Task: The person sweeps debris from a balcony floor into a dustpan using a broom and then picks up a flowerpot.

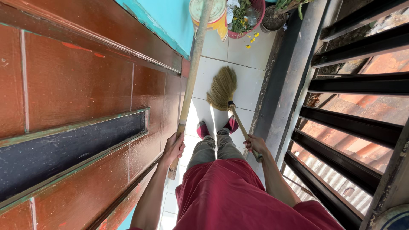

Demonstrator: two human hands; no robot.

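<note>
We stand on a narrow balcony floor of white square tiles (238,81), hemmed between a reddish-brown panelled wooden door (76,85) and a dark metal railing with flat horizontal bars (353,123). Our right hand (254,145) is clenched around the thin wooden handle of a short straw broom with a fan of pale yellow bristles (222,88), whose head rests on the tiles just ahead of our pink slippers (203,129). Our left hand (174,148) grips a long bare wooden pole (194,72) that slants up along the door toward a yellow round tin (211,15). A few small yellow flower petals (251,40) lie on the tiles near a pink basket of plants (247,17) at the far end, well beyond the bristles, so we judge that stretch unswept; the tiles near our feet look clean.
</note>
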